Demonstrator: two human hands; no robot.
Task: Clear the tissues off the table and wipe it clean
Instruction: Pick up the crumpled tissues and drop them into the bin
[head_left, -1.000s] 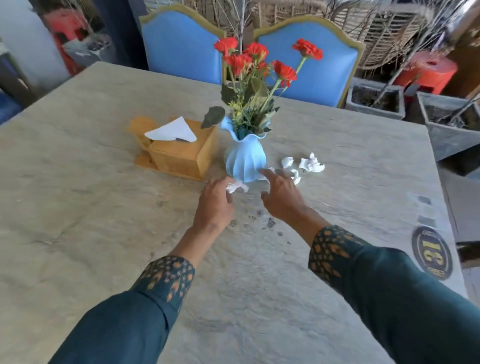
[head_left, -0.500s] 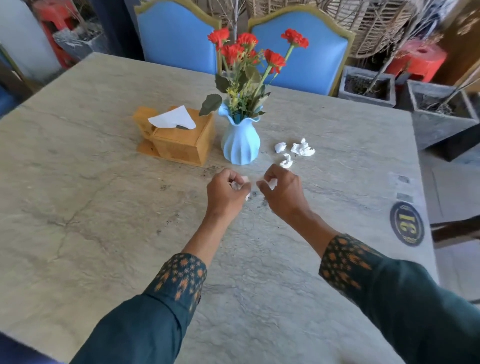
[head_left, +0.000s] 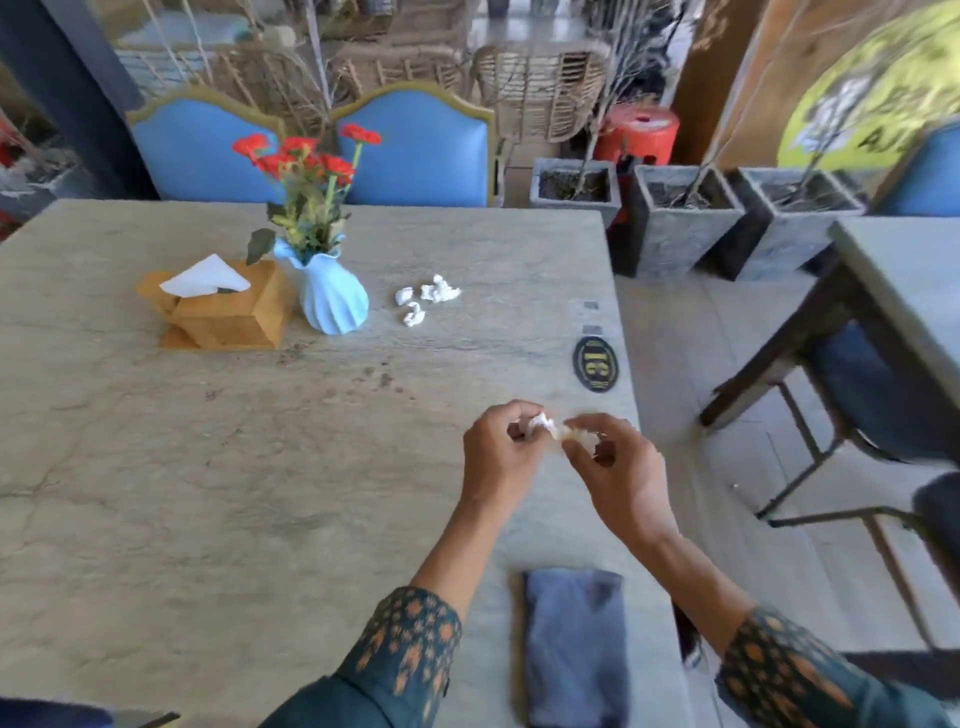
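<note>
My left hand (head_left: 498, 457) and my right hand (head_left: 618, 467) are raised above the stone table (head_left: 208, 493) near its right edge. Both pinch crumpled white tissue (head_left: 551, 426) between their fingertips, and the pieces touch in the middle. Several more crumpled tissues (head_left: 428, 299) lie on the table to the right of the blue vase (head_left: 332, 299). A folded blue cloth (head_left: 574, 644) lies flat near the front right corner, just below my hands. Dark crumbs and spots (head_left: 379, 379) speckle the surface in front of the vase.
A wooden tissue box (head_left: 228, 312) with a white sheet sticking up stands left of the vase of red flowers. A black oval number plate (head_left: 595, 364) sits at the right edge. Two blue chairs (head_left: 415, 150) stand behind; stone planters (head_left: 680, 218) and another table (head_left: 904, 280) are to the right.
Both hands picked tissue pieces from beside the vase and drew back toward the table's right front, now holding them together. The view has swung right, showing the blue cloth.
</note>
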